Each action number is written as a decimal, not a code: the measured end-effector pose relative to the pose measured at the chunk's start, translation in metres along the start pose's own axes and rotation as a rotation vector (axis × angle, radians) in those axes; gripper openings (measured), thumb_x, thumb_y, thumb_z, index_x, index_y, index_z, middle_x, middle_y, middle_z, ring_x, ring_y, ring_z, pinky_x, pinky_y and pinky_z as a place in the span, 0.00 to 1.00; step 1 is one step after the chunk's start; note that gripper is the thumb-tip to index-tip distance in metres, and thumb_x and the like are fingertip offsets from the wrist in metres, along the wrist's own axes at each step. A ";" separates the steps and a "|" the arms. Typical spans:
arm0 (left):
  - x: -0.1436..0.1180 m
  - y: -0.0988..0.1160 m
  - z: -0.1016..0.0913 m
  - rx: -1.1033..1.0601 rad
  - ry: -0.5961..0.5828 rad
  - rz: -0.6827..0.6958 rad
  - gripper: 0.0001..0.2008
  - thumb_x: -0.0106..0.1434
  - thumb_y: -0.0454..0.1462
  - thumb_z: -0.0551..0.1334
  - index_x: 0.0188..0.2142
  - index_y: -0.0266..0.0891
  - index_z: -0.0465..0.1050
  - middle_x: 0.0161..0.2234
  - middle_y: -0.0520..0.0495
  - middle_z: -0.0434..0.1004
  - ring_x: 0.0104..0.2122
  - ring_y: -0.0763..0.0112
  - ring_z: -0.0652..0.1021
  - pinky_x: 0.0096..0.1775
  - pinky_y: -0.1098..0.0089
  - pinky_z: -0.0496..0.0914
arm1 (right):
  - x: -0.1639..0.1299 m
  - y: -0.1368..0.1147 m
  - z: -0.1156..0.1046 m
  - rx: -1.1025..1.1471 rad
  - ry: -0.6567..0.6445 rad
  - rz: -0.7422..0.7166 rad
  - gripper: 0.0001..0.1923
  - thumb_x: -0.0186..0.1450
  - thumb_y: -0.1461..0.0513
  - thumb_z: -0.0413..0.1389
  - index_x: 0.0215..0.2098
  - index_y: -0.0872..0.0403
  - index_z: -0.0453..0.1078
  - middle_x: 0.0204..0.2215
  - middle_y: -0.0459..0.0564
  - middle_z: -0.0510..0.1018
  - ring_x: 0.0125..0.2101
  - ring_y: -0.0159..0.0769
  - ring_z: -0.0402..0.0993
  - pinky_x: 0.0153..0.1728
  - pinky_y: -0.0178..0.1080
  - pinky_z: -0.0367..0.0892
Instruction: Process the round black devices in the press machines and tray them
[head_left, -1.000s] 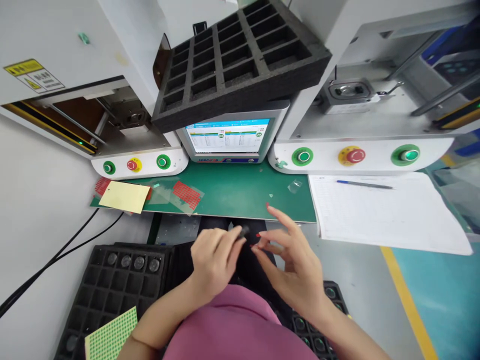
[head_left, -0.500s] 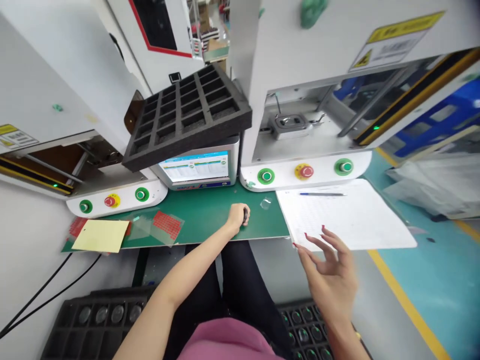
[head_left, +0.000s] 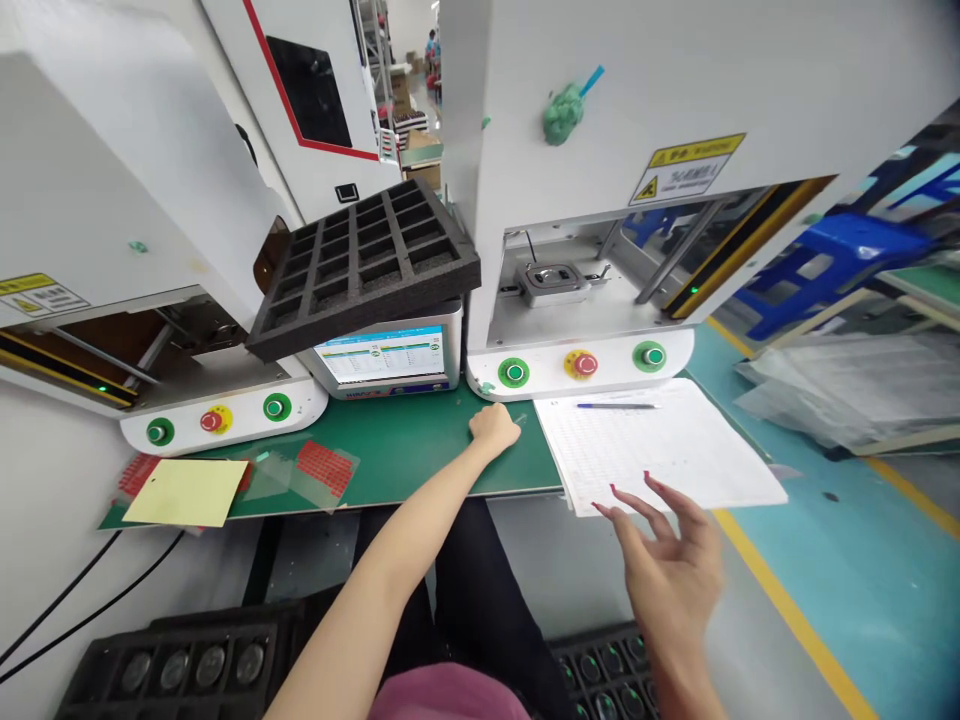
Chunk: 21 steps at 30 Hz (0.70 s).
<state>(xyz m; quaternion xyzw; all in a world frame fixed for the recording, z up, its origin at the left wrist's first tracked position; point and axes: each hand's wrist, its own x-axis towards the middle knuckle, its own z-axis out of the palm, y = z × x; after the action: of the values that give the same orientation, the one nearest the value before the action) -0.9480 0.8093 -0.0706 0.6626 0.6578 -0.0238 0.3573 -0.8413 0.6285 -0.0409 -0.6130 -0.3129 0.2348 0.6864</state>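
My left hand (head_left: 493,428) reaches out onto the green mat (head_left: 405,450), just below the right machine's left green button (head_left: 514,373). Its fingers are curled down against the mat, and whatever they hold is hidden beneath them. A scrap of clear film (head_left: 520,417) lies at its fingertips. My right hand (head_left: 667,565) hovers lower right with fingers spread and nothing in it, in front of the near edge of the printed paper sheet (head_left: 660,450). A blue pen (head_left: 615,406) lies at the top of that sheet.
A black foam tray (head_left: 367,260) leans on the monitor (head_left: 382,355) between two white machines. The right machine's bay holds a metal fixture (head_left: 553,280). A yellow card (head_left: 186,492) and red label sheets (head_left: 324,465) lie on the mat's left. Black trays of round parts (head_left: 172,665) sit on the floor.
My left hand, which held a small black part, went from my lap out onto the mat and further right. My right hand let go, drew away right and opened. My head tilted up.
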 end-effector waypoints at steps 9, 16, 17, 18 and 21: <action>-0.079 -0.042 -0.054 -0.190 -0.262 0.475 0.05 0.58 0.35 0.62 0.30 0.36 0.76 0.28 0.51 0.77 0.29 0.73 0.74 0.32 0.74 0.66 | 0.013 -0.003 -0.003 -0.018 -0.227 -0.081 0.31 0.53 0.57 0.67 0.52 0.46 0.61 0.53 0.55 0.68 0.48 0.45 0.74 0.44 0.50 0.76; -0.155 -0.058 -0.089 -0.181 -0.241 0.572 0.02 0.55 0.33 0.61 0.28 0.38 0.73 0.29 0.53 0.76 0.30 0.72 0.72 0.35 0.73 0.63 | 0.000 -0.031 0.028 0.157 -0.654 0.022 0.32 0.55 0.58 0.67 0.55 0.40 0.61 0.60 0.51 0.62 0.54 0.42 0.70 0.48 0.49 0.76; -0.161 -0.058 -0.091 -0.173 -0.226 0.581 0.02 0.55 0.33 0.61 0.28 0.38 0.73 0.29 0.53 0.76 0.30 0.73 0.72 0.35 0.73 0.63 | -0.003 -0.035 0.032 0.169 -0.661 0.015 0.31 0.56 0.59 0.67 0.55 0.40 0.62 0.60 0.50 0.61 0.52 0.41 0.71 0.46 0.47 0.77; -0.165 -0.058 -0.092 -0.167 -0.212 0.588 0.02 0.55 0.32 0.61 0.28 0.39 0.73 0.29 0.53 0.75 0.30 0.73 0.72 0.34 0.73 0.63 | -0.006 -0.039 0.036 0.174 -0.658 0.008 0.30 0.56 0.59 0.67 0.54 0.41 0.63 0.60 0.50 0.61 0.49 0.39 0.72 0.43 0.45 0.79; -0.177 -0.061 -0.092 -0.211 -0.136 0.584 0.02 0.56 0.34 0.61 0.27 0.39 0.72 0.29 0.52 0.74 0.30 0.73 0.72 0.35 0.72 0.62 | -0.013 -0.047 0.042 0.195 -0.625 0.000 0.28 0.56 0.60 0.67 0.53 0.42 0.65 0.58 0.52 0.64 0.39 0.34 0.74 0.31 0.38 0.80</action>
<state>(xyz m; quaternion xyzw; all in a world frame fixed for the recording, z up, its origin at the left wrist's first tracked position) -1.0659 0.6975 0.0596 0.7797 0.4133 0.1037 0.4588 -0.8831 0.6424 0.0062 -0.4427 -0.4843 0.4405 0.6127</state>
